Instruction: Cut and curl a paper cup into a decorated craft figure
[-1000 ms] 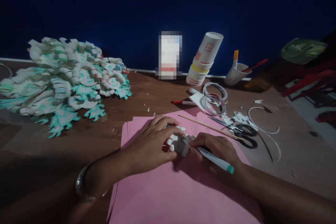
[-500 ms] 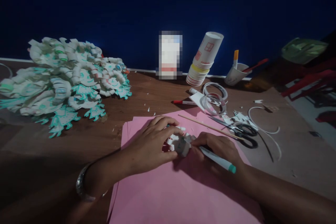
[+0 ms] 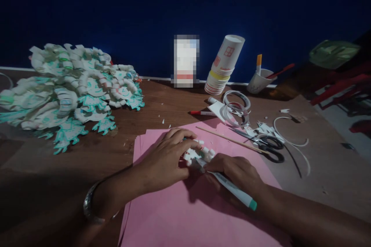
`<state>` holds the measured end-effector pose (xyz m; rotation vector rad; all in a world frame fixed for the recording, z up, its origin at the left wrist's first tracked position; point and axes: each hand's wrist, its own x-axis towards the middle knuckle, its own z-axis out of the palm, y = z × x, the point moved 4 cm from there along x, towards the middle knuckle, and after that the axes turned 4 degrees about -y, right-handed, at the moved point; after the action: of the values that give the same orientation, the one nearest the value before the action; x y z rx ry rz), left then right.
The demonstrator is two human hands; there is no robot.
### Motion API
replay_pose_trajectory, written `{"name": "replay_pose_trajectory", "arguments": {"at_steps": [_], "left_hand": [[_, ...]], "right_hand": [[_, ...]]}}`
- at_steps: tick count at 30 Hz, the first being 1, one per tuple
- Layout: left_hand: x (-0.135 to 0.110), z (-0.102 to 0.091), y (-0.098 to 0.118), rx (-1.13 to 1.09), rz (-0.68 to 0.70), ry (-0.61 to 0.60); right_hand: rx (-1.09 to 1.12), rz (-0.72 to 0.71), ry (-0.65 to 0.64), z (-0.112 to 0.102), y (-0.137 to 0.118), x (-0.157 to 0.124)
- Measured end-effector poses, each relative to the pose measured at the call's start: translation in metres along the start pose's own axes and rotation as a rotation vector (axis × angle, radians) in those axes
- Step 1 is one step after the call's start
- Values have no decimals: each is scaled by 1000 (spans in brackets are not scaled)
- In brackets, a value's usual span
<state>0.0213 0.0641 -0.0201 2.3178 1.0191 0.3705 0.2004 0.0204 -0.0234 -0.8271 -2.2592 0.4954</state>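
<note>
My left hand (image 3: 171, 154) curls around a small white cut-paper piece with rolled edges (image 3: 191, 156), steadying it over a stack of pink paper (image 3: 174, 216). Between the fingers of my right hand (image 3: 237, 171) is a white marker with a green end (image 3: 232, 188). Its tip points at the paper piece; my fingers partly hide where they meet. A silver bracelet (image 3: 89, 204) circles my left wrist.
Paper figures with curled edges and green drawings (image 3: 89, 92) are piled at left. Stacked paper cups (image 3: 224, 63) stand at the back. Right of the pink paper lie scissors (image 3: 274, 148), a wooden stick (image 3: 223, 136), tape rolls (image 3: 236, 110), a red marker (image 3: 201, 113) and scraps.
The marker's tip and my right hand have shifted a little left and down, and the paper piece is tilted differently. My left hand has hardly moved.
</note>
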Motion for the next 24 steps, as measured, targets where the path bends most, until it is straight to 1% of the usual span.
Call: {"name": "replay_pose_trajectory", "arguments": {"at_steps": [5, 10, 14, 18, 24], "left_hand": [[0, 0, 0, 5, -2, -2], [0, 0, 0, -1, -7, -6], [0, -1, 1, -4, -10, -17], [0, -1, 1, -6, -4, -10], [0, 0, 0, 2, 5, 2]], "right_hand": [[51, 9, -4, 3, 3, 0], [39, 16, 2, 7, 1, 3], [57, -1, 21, 4, -3, 9], [67, 16, -3, 1, -5, 13], [63, 19, -5, 1, -5, 13]]}}
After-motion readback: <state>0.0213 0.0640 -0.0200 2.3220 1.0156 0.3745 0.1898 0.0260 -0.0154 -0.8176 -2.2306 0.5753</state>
